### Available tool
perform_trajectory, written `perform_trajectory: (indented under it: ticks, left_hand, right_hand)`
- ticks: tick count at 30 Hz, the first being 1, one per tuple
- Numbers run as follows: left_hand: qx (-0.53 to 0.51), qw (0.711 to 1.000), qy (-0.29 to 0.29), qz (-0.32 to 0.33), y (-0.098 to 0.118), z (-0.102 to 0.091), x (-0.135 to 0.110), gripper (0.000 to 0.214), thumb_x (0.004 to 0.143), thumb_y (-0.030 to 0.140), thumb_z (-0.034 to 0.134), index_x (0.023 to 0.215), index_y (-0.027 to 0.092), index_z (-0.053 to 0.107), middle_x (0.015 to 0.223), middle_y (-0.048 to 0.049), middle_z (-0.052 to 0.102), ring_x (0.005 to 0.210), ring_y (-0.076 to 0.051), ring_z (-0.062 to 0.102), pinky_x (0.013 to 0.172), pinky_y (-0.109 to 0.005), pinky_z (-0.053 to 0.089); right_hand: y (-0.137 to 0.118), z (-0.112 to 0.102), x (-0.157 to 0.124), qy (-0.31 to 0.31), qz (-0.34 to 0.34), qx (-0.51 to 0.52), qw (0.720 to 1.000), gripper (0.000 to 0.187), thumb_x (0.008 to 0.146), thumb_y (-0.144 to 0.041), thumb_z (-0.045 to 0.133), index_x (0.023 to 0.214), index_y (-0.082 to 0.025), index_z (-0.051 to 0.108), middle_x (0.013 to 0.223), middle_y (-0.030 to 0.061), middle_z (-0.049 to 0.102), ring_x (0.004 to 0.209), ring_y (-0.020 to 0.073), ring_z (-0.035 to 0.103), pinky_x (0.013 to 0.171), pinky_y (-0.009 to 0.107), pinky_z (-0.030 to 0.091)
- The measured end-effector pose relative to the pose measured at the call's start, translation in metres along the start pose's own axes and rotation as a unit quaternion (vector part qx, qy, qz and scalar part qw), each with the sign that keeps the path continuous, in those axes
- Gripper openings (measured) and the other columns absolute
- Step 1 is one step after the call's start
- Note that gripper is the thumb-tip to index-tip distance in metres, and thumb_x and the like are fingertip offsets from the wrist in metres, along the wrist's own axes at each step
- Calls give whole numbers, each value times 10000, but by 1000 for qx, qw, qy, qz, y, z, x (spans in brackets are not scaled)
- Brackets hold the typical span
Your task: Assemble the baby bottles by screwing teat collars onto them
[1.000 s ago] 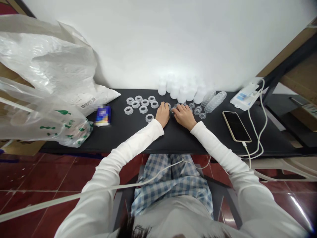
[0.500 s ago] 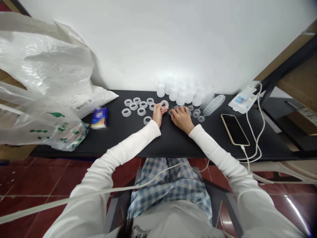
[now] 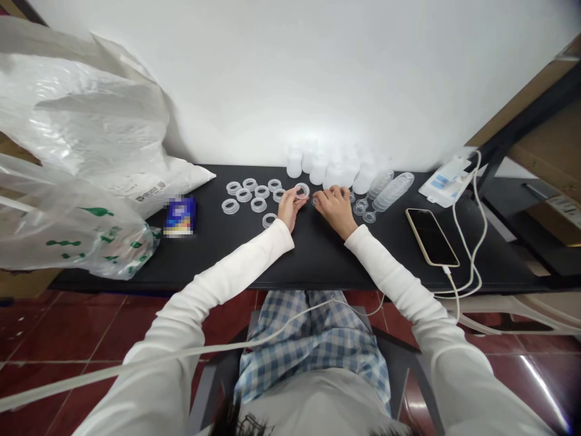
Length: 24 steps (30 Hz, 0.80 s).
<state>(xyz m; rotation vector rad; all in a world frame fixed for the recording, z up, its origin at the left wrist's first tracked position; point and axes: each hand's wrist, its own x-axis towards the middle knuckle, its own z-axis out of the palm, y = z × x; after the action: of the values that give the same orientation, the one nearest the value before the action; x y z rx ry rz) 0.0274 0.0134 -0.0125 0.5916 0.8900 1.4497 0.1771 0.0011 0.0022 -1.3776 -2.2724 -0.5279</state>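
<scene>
The left hand pinches a clear ring in its fingertips, just above the black table; the right hand curls down beside the small clear pieces, and whether it grips one I cannot tell; this looks like a picking step; any joining of parts calls for careful alignment.

White wall, black table, red tiled floor.

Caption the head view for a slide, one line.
Left hand holds a clear plastic ring above the black table; right hand rests among small clear plastic pieces.
</scene>
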Motion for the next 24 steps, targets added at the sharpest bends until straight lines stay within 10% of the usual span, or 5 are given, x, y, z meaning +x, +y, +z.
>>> perform_trajectory:
  ticks: [9, 24]
  left_hand:
    - [59, 996, -63, 21, -2, -2, -4, 230, 916, 371, 668, 1083, 216, 701, 1067, -48, 754, 1000, -167, 729, 1016, -337, 531]
    - [107, 982, -79, 134, -2, -2, -3, 361, 774, 431, 812, 1031, 217, 676, 767, -8, 703, 735, -138, 690, 755, -271, 558]
  right_hand:
    - [4, -3, 10, 76, 114, 262, 955, 335, 1046, -400, 391, 1086, -219, 669, 922, 26, 734, 766, 170, 581, 860, 359, 340]
    - [-9, -4, 24, 59, 83, 124, 987, 417, 1040, -455, 359, 1064, -180, 672, 900, 94, 660, 894, 246, 573, 855, 382, 342]
